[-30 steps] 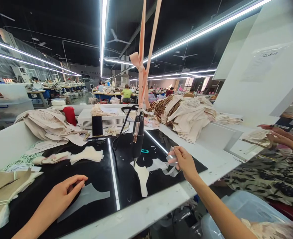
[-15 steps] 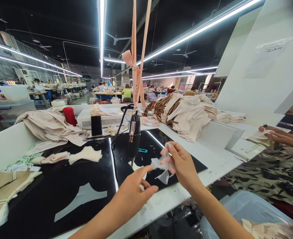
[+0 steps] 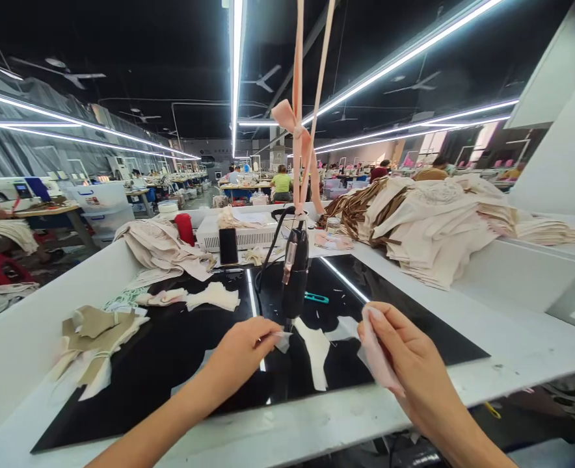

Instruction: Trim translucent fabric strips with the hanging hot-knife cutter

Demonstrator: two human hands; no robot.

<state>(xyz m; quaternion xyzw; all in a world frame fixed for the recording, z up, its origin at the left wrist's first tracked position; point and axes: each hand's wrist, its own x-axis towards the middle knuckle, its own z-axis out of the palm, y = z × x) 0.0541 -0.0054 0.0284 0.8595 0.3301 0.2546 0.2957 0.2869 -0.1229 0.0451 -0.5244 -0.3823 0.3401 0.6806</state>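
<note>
My left hand [image 3: 241, 351] pinches a small translucent piece of fabric [image 3: 283, 342] just beside the tip of a hanging black hand tool [image 3: 294, 276]. In my right hand [image 3: 417, 357] are thin whitish translucent fabric pieces [image 3: 381, 367], gripped between thumb and fingers. A cream cut fabric piece [image 3: 317, 354] lies on the black board [image 3: 146, 383] between my hands. Another translucent piece [image 3: 343, 329] rests flat behind it, near my right fingers. My left forearm partly covers a further translucent piece [image 3: 183, 387].
A pink ribbon [image 3: 300, 130] suspends the tool. Behind it lie a teal clip [image 3: 317, 298] and a phone [image 3: 227, 246]. Cream pieces [image 3: 214, 296] and tied beige bundles [image 3: 97, 331] lie left; a large fabric stack [image 3: 428, 221] stands back right. White side walls [image 3: 58, 325] edge the table.
My hands have moved apart, the left now by the tool's tip and the right farther right with its pieces. The view has turned left, and the co-worker's hands at right are out of view.
</note>
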